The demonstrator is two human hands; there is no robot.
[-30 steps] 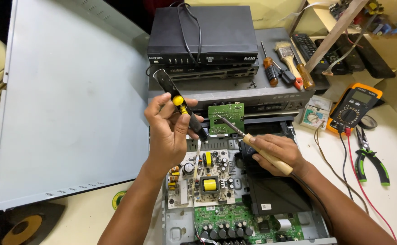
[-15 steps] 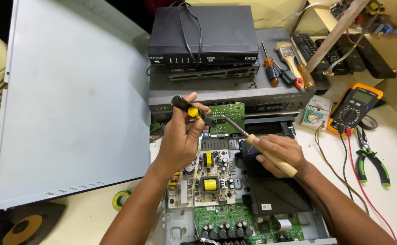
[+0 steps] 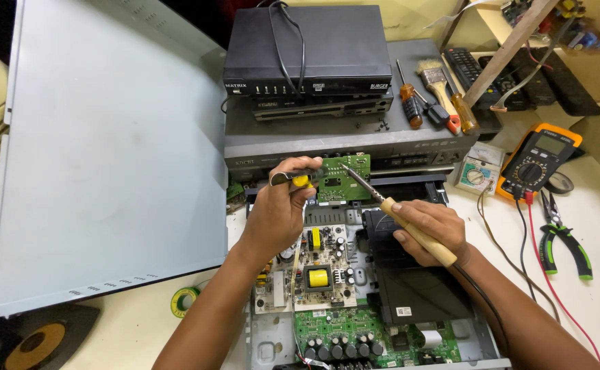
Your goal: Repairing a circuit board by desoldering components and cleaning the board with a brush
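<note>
Head view — left hand (image 3: pixel 276 216) grips a screwdriver (image 3: pixel 296 179), right hand (image 3: pixel 429 229) a soldering iron (image 3: pixel 396 212) — both at the small green board (image 3: pixel 344 179).

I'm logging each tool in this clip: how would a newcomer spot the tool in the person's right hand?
Start at the opened player in the middle of the bench. Just above its circuit boards, the right hand grips a soldering iron by a pale wooden handle, its thin metal tip on the small green board. Unlike the screwdrivers lying behind, it trails a dark cord.

Tan smooth wooden soldering-iron handle (image 3: pixel 429 244), bright metal tip; matt green fibreglass circuit board (image 3: pixel 344 179); dull grey sheet-metal cover (image 3: pixel 108 157), left.
</note>
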